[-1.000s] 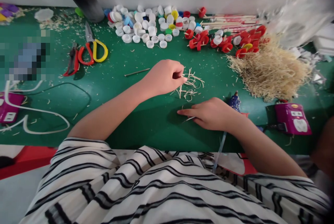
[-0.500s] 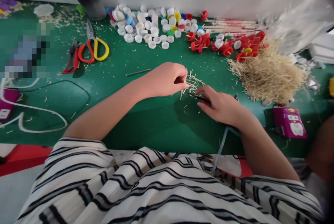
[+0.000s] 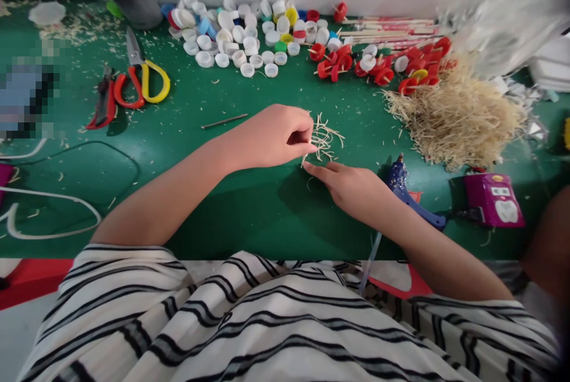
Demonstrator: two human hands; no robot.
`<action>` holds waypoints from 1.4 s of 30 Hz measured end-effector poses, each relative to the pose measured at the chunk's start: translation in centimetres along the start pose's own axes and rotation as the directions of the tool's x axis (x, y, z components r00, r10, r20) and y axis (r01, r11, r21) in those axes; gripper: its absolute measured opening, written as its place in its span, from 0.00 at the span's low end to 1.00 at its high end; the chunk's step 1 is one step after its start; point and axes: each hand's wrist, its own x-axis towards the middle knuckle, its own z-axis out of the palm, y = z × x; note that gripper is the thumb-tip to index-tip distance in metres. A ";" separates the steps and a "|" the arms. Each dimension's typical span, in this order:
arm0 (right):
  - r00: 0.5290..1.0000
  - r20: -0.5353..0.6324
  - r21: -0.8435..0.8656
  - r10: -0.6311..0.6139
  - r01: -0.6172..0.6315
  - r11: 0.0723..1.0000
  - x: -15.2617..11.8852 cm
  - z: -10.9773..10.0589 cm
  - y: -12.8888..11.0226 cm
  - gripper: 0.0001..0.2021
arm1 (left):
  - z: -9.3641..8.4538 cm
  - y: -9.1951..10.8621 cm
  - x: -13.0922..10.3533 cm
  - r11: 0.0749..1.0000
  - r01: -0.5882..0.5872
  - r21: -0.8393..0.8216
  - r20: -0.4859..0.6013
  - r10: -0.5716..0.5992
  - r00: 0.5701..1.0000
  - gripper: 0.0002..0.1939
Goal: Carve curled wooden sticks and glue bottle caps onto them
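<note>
My left hand is pinched shut on a small bunch of pale straw strands, which fan out to the right of its fingertips. Just below those fingertips, my right hand points its index finger at the bunch's lower end. The other right fingers are curled under, and whatever they hold is hidden. A blue glue gun lies right of my right hand, partly behind the forearm. Further right sits a large heap of pale straw.
White and coloured bottle caps, red caps on sticks and thin sticks line the back. At left are scissors, red-handled pliers and white cable. A purple box stands right. Another person's arm shows at the right edge.
My right hand has moved left to the bunch; the dark tool seen in it before is now out of sight. More of the glue gun shows. The view has shifted slightly.
</note>
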 end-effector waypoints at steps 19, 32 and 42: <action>0.999 -0.022 0.077 -0.023 0.025 0.997 -0.9 -0.6 1.4 0.30 | 0.0 -0.3 0.2 1.000 0.024 -0.012 -0.017 -0.025 1.000 0.13; 0.997 -0.049 0.031 -0.063 0.065 0.997 -1.1 -0.4 1.5 0.31 | 0.1 -0.5 0.2 0.998 0.035 -0.046 -0.028 -0.037 0.999 0.14; 0.982 -0.144 0.070 -0.118 0.129 0.989 -0.8 -0.1 2.5 0.26 | -0.1 -0.5 0.4 0.997 0.064 -0.037 -0.008 -0.064 0.998 0.12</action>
